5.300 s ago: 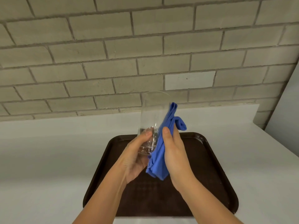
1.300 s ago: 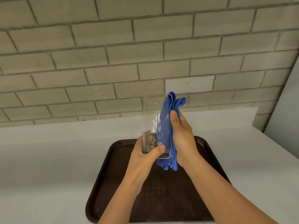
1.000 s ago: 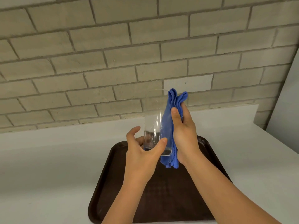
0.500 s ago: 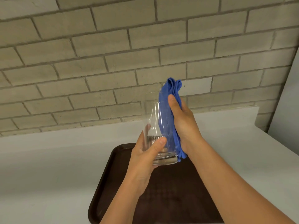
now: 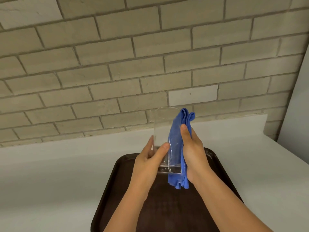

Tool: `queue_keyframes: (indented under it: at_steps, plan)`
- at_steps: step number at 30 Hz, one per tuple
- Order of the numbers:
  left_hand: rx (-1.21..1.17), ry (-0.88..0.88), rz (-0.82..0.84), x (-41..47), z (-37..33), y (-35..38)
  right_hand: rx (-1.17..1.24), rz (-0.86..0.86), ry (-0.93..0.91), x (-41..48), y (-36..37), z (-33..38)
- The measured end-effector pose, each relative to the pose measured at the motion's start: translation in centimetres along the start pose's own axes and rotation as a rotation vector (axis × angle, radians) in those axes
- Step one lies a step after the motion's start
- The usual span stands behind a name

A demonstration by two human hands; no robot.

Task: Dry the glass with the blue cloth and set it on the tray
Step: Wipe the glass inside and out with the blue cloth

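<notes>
Left hand (image 5: pixel 147 162) has re-closed its grip on glass (image 5: pixel 164 141); right hand (image 5: pixel 192 153) presses blue cloth (image 5: pixel 177 144) against it, above tray (image 5: pixel 108 190). Still drying.

The table (image 5: pixel 50 173) is white and plain, and at 12 o'clock it reaches a wall (image 5: pixel 117 64) of grey-beige bricks. One dark brown tray (image 5: pixel 107 198) lies directly on it, at about 6 o'clock in the view, with rounded corners and a raised rim.

No legible text, no labels, no numbers (anywhere in view)
</notes>
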State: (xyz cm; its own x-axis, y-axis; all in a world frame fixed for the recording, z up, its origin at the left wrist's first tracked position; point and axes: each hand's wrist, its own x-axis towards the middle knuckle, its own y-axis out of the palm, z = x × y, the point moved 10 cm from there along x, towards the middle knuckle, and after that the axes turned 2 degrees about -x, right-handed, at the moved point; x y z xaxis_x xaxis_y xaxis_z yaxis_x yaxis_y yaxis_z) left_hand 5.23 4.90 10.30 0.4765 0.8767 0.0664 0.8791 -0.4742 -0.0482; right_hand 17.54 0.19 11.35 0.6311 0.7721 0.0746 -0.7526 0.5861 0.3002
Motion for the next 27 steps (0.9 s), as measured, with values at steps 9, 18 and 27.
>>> queue_keyframes:
  at_steps: [9,18,27]
  plan:
    - [0.232,0.155,-0.122,-1.3,-2.2,0.6,0.004,0.116,-0.004,-0.5,1.7,0.7]
    - [-0.082,0.125,-0.072,-1.6,-2.3,-0.6,-0.197,0.253,-0.286,-4.8,3.3,2.1]
    - [-0.227,0.161,0.036,-1.0,-2.7,-0.1,-0.405,0.25,-0.481,-0.7,5.9,7.6]
